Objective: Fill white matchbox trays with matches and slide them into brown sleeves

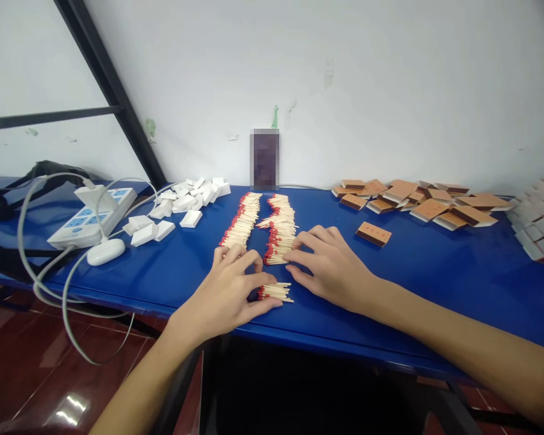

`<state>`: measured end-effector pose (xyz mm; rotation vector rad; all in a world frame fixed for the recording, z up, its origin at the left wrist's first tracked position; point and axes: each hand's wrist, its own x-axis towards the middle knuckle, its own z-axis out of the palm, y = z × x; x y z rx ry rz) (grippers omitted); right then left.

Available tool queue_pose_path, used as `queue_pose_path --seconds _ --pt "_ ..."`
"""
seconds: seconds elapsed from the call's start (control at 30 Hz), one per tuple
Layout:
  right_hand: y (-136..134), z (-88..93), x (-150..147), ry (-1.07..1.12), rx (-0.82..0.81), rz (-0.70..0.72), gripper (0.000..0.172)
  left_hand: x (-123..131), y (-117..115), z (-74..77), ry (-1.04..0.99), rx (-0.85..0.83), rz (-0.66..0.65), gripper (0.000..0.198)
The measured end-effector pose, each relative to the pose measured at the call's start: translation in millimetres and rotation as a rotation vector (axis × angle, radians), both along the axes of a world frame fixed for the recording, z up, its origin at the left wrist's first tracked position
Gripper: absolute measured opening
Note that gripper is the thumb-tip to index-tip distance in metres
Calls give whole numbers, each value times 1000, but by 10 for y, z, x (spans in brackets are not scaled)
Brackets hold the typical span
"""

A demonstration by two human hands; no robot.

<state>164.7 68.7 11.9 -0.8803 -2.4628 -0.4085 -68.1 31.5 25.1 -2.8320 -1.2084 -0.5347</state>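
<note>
On the blue table a small bunch of red-headed matches [275,292] lies near the front edge. My left hand [236,287] has its thumb and index finger closed about this bunch, one on either side. Behind it runs a long row of matches [278,241], heads to the left. My right hand [329,266] is curved with fingers apart, its fingertips at the near right end of that row. A second match row [242,220] stretches back on the left, its near end partly hidden by my left hand.
White matchbox trays [190,196] lie in a pile at back left, beside a power strip [95,220] with looping cables. Orange matchbox sleeves [428,199] are heaped at back right, with one sleeve [373,234] apart. Stacked boxes [541,220] stand far right. A pixelated dark object [265,160] leans on the wall.
</note>
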Motion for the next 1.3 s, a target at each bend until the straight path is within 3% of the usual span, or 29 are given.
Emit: queue_pose_path --seconds 0.27,0.53,1.3 --pt "78 -8 -61 -58 4 41 15 12 -17 -57 -57 71 31 31" --pt "69 65 -145 -120 -48 23 15 13 -19 -45 -32 39 56 35" --pt "9 85 -111 -87 -331 2 21 6 -29 -44 -112 -15 24 25"
